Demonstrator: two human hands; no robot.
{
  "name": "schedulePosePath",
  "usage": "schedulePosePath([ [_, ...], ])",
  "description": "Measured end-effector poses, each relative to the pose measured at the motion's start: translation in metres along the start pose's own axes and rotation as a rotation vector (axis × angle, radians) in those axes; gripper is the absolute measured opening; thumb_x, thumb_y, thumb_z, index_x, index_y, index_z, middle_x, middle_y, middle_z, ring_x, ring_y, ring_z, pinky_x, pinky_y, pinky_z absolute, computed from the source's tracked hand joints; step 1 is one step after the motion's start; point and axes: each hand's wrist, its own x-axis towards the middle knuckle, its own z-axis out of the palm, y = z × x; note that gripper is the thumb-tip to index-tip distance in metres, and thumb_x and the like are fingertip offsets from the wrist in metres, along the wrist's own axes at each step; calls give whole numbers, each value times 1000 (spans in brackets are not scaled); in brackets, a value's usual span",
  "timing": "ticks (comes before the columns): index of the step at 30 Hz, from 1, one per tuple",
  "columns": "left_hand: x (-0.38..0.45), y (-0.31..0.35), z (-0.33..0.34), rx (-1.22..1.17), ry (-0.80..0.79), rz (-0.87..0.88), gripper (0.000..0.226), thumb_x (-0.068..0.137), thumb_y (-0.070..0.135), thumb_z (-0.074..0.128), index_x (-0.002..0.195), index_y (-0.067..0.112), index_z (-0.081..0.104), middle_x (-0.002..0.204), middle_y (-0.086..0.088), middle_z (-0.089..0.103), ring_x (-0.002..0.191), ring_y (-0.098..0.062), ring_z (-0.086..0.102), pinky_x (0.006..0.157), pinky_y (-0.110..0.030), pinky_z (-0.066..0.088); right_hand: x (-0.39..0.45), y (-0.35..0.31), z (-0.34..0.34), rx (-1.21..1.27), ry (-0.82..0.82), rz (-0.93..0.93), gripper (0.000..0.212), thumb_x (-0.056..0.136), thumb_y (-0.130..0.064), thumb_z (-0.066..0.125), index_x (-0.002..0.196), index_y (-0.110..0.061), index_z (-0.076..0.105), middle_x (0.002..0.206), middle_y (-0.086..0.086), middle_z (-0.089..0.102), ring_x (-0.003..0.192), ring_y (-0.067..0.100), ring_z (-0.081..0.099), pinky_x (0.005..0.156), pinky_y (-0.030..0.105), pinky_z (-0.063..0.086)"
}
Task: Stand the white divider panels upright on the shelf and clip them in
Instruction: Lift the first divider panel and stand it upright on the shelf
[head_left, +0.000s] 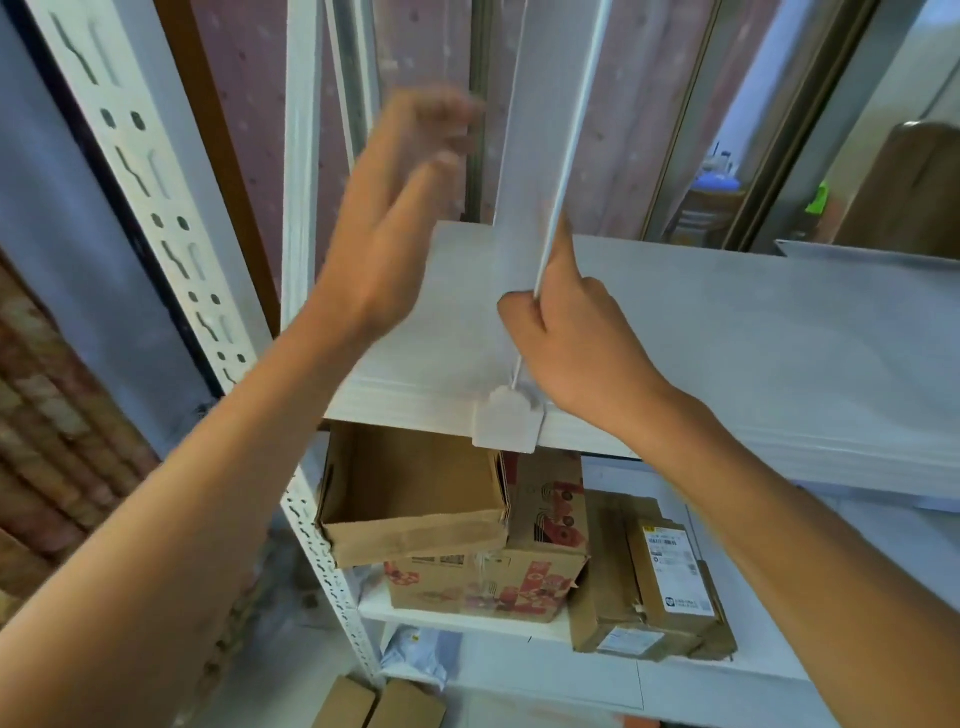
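A white divider panel (524, 156) stands upright on the white shelf (753, 332), seen almost edge-on. Its lower front corner meets a white clip (506, 423) hooked over the shelf's front lip. My right hand (571, 338) pinches the panel's front edge just above the shelf, thumb on the left side and index finger along the right. My left hand (395, 218) is raised to the left of the panel, fingers spread and blurred, touching nothing. The panel's top runs out of view.
A white perforated upright post (156, 208) stands at the left. On the lower shelf sit an open brown carton (415, 499), a red printed box (519, 577) and labelled parcels (665, 582). More boxes lie on the floor below.
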Motion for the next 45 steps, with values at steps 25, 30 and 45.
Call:
schedulePosePath([
  [25, 73, 32, 53, -82, 140, 176, 26, 86, 0, 47, 105, 18, 42, 86, 0, 36, 70, 5, 31, 67, -14, 32, -16, 8, 28, -222, 19, 6, 83, 102, -30, 47, 154, -33, -18, 62, -2, 53, 52, 18, 59, 53, 34, 58],
  [30, 76, 41, 54, -40, 183, 298, 58, 87, -10, 49, 144, -5, 43, 129, -2, 50, 110, 12, 50, 102, -11, 37, -13, 11, 28, -181, 6, 0, 82, 102, -30, 47, 150, -40, -19, 61, 0, 54, 52, 17, 58, 46, 27, 46],
  [45, 74, 54, 48, 19, 119, 310, 44, 78, -16, 50, 121, -5, 53, 114, -14, 56, 108, -24, 53, 98, -40, 47, -19, 11, 28, -239, 21, 22, 89, 102, -37, 46, 145, -42, -32, 68, -1, 56, 57, 17, 61, 57, 26, 58],
])
